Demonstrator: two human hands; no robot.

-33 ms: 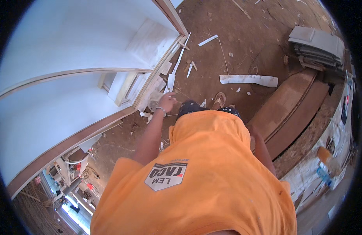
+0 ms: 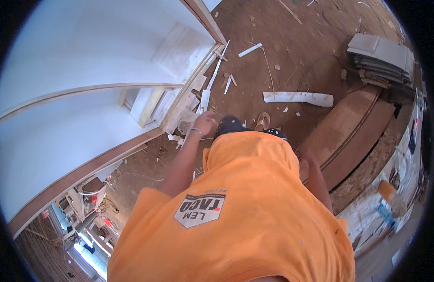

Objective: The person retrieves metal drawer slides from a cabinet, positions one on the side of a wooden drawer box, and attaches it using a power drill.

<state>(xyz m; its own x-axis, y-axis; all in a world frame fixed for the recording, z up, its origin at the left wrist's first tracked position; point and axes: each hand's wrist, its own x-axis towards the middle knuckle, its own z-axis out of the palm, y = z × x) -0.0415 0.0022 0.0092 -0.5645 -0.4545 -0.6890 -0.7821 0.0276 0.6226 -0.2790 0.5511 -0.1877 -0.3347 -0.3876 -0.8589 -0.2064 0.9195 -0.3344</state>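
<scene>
My left hand hangs out in front of me with a bracelet at the wrist. Its fingers are loosely apart and no held object shows. Just beyond it are a long white strip and crumpled clear plastic along the foot of a large white wood-framed cabinet. At my right side, my right hand is smeared and partly covered by my orange shirt, so its fingers cannot be made out. Long brown boards lie on the right, past that hand.
Brown, dusty floor spreads ahead with a wide white strip, a smaller white strip and wood scraps. A stack of grey panels stands far right. A cluttered pale surface with a blue bottle is near right; tools and cables lie lower left.
My left hand has shifted slightly to the right and down. The right forearm has moved a little; everything else looks the same.
</scene>
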